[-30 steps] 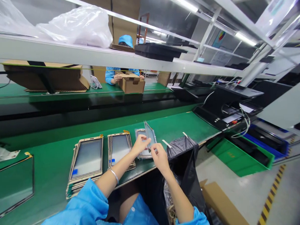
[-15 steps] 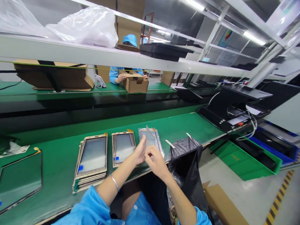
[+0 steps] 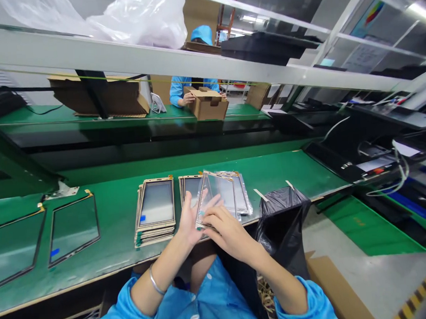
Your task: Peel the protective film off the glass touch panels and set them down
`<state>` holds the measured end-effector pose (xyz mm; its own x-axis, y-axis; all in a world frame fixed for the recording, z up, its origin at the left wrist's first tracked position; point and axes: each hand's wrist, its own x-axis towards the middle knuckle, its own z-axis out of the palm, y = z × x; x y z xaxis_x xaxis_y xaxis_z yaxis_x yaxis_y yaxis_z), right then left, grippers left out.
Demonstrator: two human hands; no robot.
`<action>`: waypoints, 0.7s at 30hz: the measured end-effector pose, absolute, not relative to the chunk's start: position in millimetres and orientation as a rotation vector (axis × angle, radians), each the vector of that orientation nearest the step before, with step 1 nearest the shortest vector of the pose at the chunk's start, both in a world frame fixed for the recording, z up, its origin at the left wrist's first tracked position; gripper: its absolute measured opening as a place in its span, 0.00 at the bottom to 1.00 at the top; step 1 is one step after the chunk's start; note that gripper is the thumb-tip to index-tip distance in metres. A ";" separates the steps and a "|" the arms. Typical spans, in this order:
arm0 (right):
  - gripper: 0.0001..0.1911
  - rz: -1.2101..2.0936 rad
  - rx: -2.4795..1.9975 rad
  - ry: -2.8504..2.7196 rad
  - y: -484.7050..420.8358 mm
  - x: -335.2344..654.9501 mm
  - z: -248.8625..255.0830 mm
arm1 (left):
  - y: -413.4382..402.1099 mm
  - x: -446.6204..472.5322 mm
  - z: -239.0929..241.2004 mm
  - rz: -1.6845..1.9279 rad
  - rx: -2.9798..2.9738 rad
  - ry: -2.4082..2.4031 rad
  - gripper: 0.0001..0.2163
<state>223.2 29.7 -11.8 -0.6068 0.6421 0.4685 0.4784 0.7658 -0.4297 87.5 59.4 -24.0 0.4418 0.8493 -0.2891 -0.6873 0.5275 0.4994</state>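
Left hand (image 3: 190,222) lies palm up, fingers spread and partly behind the clear panel (image 3: 219,190), which sits between both hands, long axis running away from the body; right hand (image 3: 232,231) curls over its near edge, pinch unclear

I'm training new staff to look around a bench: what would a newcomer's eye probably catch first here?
Likely the clear, thin dark-edged rectangular panel at the hands, with the left hand partly behind it and the right hand at its lower part. Next, perhaps, the stack of pale-bordered, grey-faced rectangular panels to its left on the green bench, and the big whitish translucent plastic bag on the white shelf above.
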 end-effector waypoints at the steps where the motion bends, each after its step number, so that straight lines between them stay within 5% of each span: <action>1: 0.05 0.342 -0.820 -2.330 30.0 219.6 -12.1 | 56.7 84.1 -22.5 1.000 0.313 0.542 0.35; 21: 0.13 -0.318 -0.694 -2.442 17.9 185.9 -6.3 | 35.0 67.7 -7.3 1.453 0.068 0.682 0.26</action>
